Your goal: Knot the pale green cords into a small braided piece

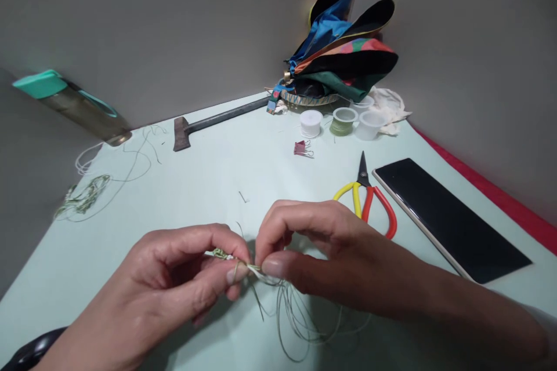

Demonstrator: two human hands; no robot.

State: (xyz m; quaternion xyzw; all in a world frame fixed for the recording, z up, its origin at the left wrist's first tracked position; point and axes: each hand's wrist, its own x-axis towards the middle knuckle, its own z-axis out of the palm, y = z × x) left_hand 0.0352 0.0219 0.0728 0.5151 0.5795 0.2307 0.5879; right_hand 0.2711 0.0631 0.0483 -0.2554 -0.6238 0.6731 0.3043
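A short piece of knotted green cord (228, 256) is pinched between my left hand (174, 269) and my right hand (315, 252). The thumb and fingers of each hand close on it, just above the pale green table surface. My fingertips nearly meet and partly hide the knots. Long, thin, grey-green thread strands (296, 324) hang from the cord and loop below my right hand.
Yellow-and-red-handled scissors (363, 203) and a black smartphone (448, 220) lie to the right. Thread spools (343, 122), a small axe (217, 120), a binder clip (300, 148), and a teal-lidded bottle (73, 107) lie farther off. A green cord bundle (85, 194) lies at left.
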